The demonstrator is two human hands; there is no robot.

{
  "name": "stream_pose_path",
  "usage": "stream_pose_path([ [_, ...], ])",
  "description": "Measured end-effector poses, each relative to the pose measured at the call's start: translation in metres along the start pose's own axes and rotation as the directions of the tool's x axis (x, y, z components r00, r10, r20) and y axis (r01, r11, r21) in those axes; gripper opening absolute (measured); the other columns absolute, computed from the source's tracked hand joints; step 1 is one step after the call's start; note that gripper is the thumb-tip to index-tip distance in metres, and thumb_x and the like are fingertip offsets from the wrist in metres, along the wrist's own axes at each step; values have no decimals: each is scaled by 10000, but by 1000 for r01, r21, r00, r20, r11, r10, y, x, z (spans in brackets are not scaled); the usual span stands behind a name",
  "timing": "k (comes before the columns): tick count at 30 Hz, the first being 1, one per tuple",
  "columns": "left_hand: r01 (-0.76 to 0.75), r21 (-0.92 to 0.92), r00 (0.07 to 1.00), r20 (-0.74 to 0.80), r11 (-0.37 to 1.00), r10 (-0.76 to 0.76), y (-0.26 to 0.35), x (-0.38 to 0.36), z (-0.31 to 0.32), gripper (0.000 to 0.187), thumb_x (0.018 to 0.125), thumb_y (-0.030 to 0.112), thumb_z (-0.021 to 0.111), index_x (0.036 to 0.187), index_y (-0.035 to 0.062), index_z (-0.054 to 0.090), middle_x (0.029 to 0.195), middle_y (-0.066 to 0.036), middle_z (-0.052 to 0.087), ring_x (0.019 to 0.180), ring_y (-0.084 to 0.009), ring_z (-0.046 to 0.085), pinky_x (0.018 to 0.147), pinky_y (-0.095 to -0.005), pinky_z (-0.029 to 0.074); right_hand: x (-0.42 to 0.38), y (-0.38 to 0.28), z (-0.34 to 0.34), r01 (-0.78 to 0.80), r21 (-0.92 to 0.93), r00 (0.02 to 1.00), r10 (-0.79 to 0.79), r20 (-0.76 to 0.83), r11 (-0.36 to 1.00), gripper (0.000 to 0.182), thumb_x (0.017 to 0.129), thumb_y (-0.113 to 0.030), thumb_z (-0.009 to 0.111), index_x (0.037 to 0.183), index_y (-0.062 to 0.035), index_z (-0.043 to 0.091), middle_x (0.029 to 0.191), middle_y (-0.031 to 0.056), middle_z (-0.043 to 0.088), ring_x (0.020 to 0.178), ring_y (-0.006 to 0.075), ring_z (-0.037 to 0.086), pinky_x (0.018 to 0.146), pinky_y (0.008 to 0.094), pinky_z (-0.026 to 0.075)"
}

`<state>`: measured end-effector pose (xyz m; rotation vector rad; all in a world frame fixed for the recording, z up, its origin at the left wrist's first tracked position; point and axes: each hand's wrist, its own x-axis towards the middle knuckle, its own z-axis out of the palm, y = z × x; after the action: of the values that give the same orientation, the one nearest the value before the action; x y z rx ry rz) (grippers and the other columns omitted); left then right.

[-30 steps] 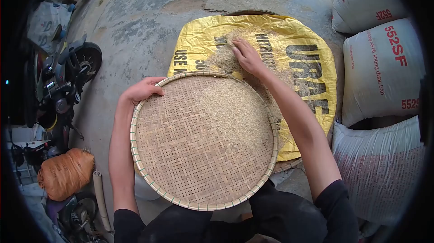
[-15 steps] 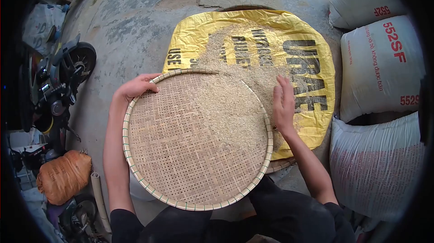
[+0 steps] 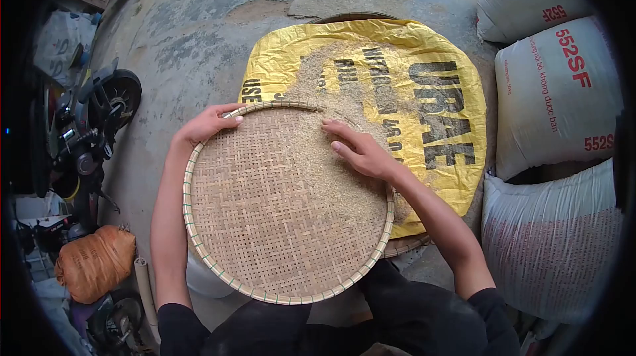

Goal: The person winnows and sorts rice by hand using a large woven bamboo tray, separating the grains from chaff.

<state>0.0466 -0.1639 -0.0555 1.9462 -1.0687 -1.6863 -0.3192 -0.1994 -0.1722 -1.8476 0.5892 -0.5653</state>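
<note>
A round woven bamboo tray point(image 3: 258, 203) is held in front of me above my legs. My left hand point(image 3: 211, 122) grips its upper left rim, thumb over the edge. Pale grain point(image 3: 331, 183) lies on the tray's right half. Over the grain near the upper right rim is my right hand point(image 3: 358, 149), its fingers spread and holding nothing. Beyond the tray, a yellow sack point(image 3: 391, 77) printed with black letters is spread out, with more grain scattered on it.
Full white sacks point(image 3: 550, 91) stand along the right side. At the left are a motorbike point(image 3: 86, 130), an orange bag point(image 3: 96, 263) and a pipe point(image 3: 146, 296). Another woven rim point(image 3: 358, 16) shows behind the yellow sack.
My right hand has moved left from beside the tray to over the grain near its upper rim. My left hand still holds the rim.
</note>
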Motion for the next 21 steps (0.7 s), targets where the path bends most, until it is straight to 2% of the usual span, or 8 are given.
stream_pose_path([
  [3,-153,-21,987,-44,988,152,-27,2,10,578,913,127,689,1440,5,487,1301,-89,609,1092,-140,601,960,-290,489,-19,-22,-7,32,-47,999,-31,15,998,527,989,-384,562,1434,-110,494,1480,153,487,1443,324,350,1216,464,190],
  [5,-182,-30,982,-66,983,179,-29,-7,21,599,907,124,695,1450,5,473,1327,-87,598,1139,-148,589,1004,-291,461,-39,-25,-21,-17,-177,954,-37,-297,984,509,994,-345,570,1443,-118,493,1460,142,512,1442,322,352,1224,463,152],
  [7,-295,-251,955,-118,922,273,-45,-7,22,616,904,112,694,1464,12,456,1335,-87,596,1184,-156,572,1033,-297,443,-65,-17,-33,-225,-79,760,124,-639,971,486,1008,-290,563,1433,-67,489,1450,163,517,1431,307,376,1211,451,209],
  [9,-356,-294,934,-146,887,327,-63,0,23,616,907,100,686,1468,13,448,1348,-89,589,1193,-163,572,1040,-305,442,-96,-4,-43,-274,169,594,305,-744,947,474,1027,-239,538,1441,-24,459,1444,186,510,1404,287,414,1175,413,293],
  [15,-535,-489,845,-304,689,440,-86,14,54,582,935,41,636,1478,17,428,1388,-106,559,1198,-182,580,1045,-323,447,-153,-25,-31,-311,491,573,572,-586,814,507,1034,-220,538,1464,10,399,1376,177,533,1289,227,501,1068,338,401],
  [16,-541,-533,841,-321,651,435,-85,16,61,573,940,41,631,1476,16,429,1379,-104,567,1195,-175,580,1037,-319,452,-152,-23,-34,-197,590,537,589,-604,783,498,1018,-179,562,1450,22,416,1316,143,558,1193,182,529,1028,321,422],
  [19,-577,-509,817,-378,639,436,-67,14,86,551,955,51,622,1471,6,433,1339,-106,592,1158,-156,591,1004,-305,472,-137,-38,-46,-333,414,514,531,-673,847,493,999,-146,581,1440,21,436,1273,97,568,1115,149,533,992,312,426],
  [21,-604,-436,792,-420,667,443,-45,-5,99,539,965,63,616,1468,-3,435,1307,-111,610,1124,-143,603,979,-295,485,-135,-44,-60,-213,415,497,464,-733,884,502,985,-114,592,1446,15,440,1239,72,566,1035,115,528,917,279,446],
])
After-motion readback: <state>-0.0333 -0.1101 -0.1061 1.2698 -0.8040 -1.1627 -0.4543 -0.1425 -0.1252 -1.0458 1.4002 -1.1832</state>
